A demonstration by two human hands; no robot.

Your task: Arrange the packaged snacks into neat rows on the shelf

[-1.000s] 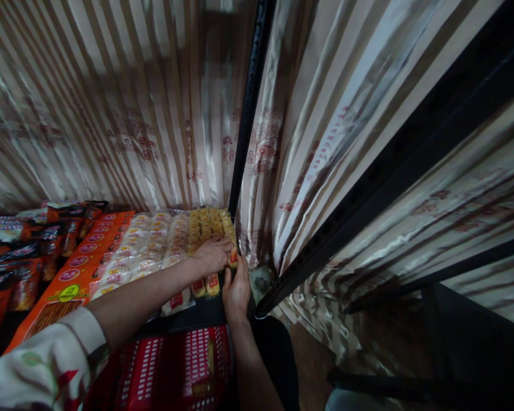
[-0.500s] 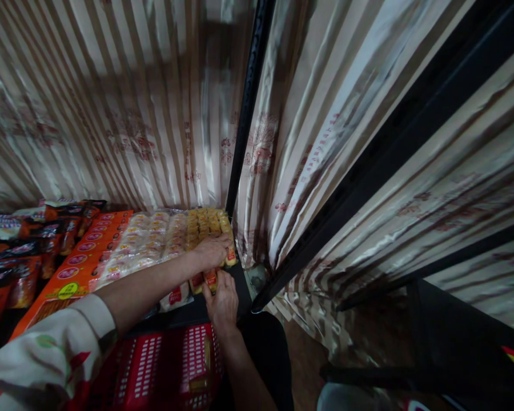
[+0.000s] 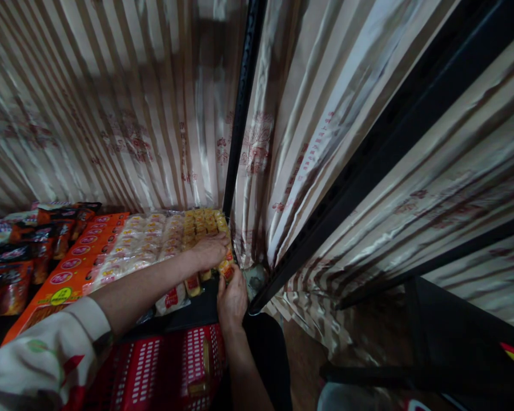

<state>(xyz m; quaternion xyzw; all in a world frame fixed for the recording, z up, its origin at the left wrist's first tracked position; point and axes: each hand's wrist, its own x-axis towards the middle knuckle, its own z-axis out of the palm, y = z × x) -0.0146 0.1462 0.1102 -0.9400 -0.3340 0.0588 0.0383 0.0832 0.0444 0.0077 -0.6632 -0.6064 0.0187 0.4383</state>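
Rows of yellow wrapped snack packets lie at the right end of a dark shelf. Across their near part rests my left hand, its fingers stretched out to the right over the packets, looking flat. At the shelf's right corner my right hand has its thumb and fingers closed about the near end of a yellow packet with a red label. Part of that packet is hidden by my fingers. Pale wrapped snacks sit in rows just left of the yellow ones.
An orange printed box and orange-black bags fill the shelf's left side. Below stands a red perforated basket with a few yellow packets inside. A black upright post and striped curtain border the shelf.
My right hand has moved right, from the front of the yellow rows to the rightmost packet at the corner. My left hand stays over the packets. The view has shifted slightly.
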